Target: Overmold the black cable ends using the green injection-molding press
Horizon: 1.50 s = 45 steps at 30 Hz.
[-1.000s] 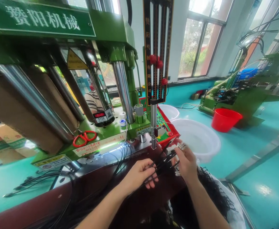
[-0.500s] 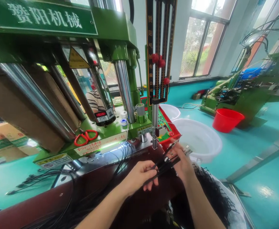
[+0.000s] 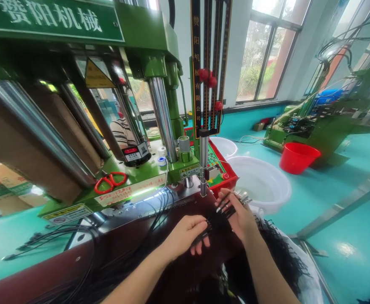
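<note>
My left hand [image 3: 189,232] is closed around a bundle of thin black cables [image 3: 218,220], thumb on top. My right hand [image 3: 239,213] grips the same bundle nearer its shiny metal-tipped ends [image 3: 244,197], which stick out past the fingers. Both hands are above the dark red-brown tabletop [image 3: 200,207] in front of the green press machine [image 3: 147,25]. More black cables [image 3: 164,207] run from the machine's lower plate onto the tabletop. How many cables each hand holds cannot be made out.
Scissors with red handles [image 3: 111,182] lie on the machine's ledge. A red-edged control panel [image 3: 224,175] stands behind my right hand. White tubs [image 3: 281,185] and a red bucket [image 3: 299,158] are on the floor. Many black cables [image 3: 276,249] fill a white bag at lower right.
The cable ends near my right hand have shifted, and its fingers have curled in closer around them. My left hand keeps its hold. The view has moved slightly.
</note>
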Each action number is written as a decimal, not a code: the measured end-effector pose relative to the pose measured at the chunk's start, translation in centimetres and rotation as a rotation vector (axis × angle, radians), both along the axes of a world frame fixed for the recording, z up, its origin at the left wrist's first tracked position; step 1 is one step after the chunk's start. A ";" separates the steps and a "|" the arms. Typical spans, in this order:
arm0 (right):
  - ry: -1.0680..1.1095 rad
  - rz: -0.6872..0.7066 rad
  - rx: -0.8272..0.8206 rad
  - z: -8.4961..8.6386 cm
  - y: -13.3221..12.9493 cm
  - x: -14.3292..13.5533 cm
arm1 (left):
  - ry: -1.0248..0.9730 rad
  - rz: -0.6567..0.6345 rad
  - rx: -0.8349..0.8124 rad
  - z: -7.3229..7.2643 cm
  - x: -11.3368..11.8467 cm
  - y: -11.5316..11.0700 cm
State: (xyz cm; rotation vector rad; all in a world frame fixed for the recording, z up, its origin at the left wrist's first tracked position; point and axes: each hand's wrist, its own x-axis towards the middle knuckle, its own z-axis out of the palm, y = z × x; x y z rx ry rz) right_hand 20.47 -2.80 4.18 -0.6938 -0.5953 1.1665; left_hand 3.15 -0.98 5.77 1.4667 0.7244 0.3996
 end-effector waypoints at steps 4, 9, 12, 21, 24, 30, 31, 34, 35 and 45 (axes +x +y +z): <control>-0.153 0.244 0.067 0.3 -0.9 0.8 | -0.017 -0.045 -0.157 -0.8 -0.3 -1.8; -0.338 0.640 0.162 0.5 -3.1 -0.9 | -0.114 -0.191 -0.380 -2.4 -0.7 -6.1; -0.403 0.865 0.002 -0.7 -4.4 -3.0 | -0.357 0.073 -0.478 -3.7 0.2 -8.3; -0.468 0.751 0.053 -0.2 -1.4 -3.7 | -0.415 0.412 -0.510 -6.5 0.8 -9.2; -0.925 0.919 0.032 2.0 -0.2 -4.2 | -0.367 0.379 -0.451 -6.5 0.7 -8.7; -1.347 0.852 0.002 3.2 0.2 -7.1 | -0.168 0.418 -0.155 -5.8 0.6 -8.1; -1.390 0.806 0.018 3.2 0.2 -7.4 | -0.145 0.401 -0.128 -5.6 0.5 -8.0; -1.553 0.678 0.063 3.4 0.2 -8.0 | -0.177 0.370 -0.151 -5.0 0.3 -7.8; -1.586 0.668 0.085 3.6 0.2 -8.0 | -0.216 0.379 -0.185 -4.8 0.3 -7.7; -1.600 0.916 0.236 2.5 4.1 -7.6 | -0.448 0.640 -0.430 -5.2 -0.8 -6.3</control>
